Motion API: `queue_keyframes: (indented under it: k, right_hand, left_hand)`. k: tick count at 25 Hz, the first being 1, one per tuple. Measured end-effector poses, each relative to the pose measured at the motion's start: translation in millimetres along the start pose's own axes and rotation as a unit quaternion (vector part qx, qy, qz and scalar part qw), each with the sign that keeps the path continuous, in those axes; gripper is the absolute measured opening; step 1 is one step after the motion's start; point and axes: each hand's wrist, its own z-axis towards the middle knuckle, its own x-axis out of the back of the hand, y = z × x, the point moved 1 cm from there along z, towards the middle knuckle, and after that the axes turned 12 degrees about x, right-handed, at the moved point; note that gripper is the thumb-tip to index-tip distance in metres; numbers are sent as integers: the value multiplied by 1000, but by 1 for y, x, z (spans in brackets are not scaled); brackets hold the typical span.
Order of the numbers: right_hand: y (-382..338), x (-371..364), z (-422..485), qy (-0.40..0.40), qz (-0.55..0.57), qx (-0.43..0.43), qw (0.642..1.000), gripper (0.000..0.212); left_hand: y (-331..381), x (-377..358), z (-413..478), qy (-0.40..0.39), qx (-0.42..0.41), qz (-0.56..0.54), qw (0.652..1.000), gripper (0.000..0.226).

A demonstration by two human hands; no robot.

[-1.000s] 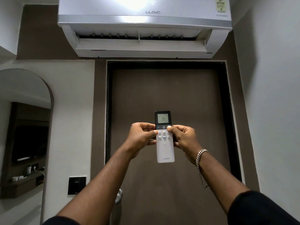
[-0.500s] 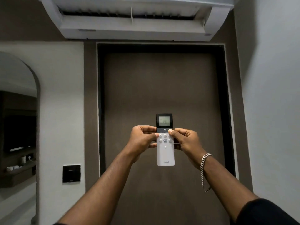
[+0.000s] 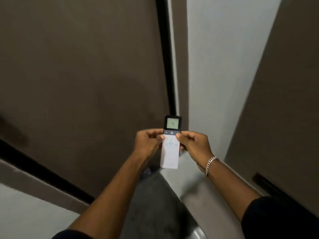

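Head view, single frame, tilted and slightly blurred.

Remote (image 3: pixel 170 156): held upright in mid-air between both hands, in front of a brown door (image 3: pixel 82 80) and close to the door's dark edge strip (image 3: pixel 166 57). Nothing supports it from below, and its lower end hangs free beneath the hands.

Left hand (image 3: pixel 146 144): grip clamped on the remote's left edge. The fingers are curled behind the body, and the left thumb (image 3: pixel 162 137) lies on the front face at the top of the white part.

Right hand (image 3: pixel 195 144): grip clamped on the right edge in the same way. The right thumb (image 3: pixel 178 135) rests at the seam between the black top section and the white lower section, just beside the power button (image 3: pixel 172 133).

Remote details: the black upper section has a small lit screen (image 3: pixel 172 123) reading 19. The white lower body shows one outlined button (image 3: pixel 170 143) between the thumbs (other buttons washed out, cannot read them).

Surroundings: a silver chain bracelet (image 3: pixel 211 163) sits on the right wrist, and a dark sleeve (image 3: pixel 279 219) covers the right upper arm. A pale wall (image 3: pixel 215 66) stands to the right of the door, with a second brown panel (image 3: pixel 284 100) further right.
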Motion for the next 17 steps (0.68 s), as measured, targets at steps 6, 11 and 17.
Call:
queue_keyframes:
  k: [6,11,17]
  right_hand:
    - [232,118,-52,109,-84,-178,974,19]
    - [373,176,-112,163,-174,-287,928,21]
    - [449,204,-144,198,-218,-352,889,21]
  left_hand:
    - [-212,-177,59,-83,163,103,978,20]
    - [-356,-272,51,-143,116,252,950,23]
    - [-424,-315,43,-229,21,363,903,41]
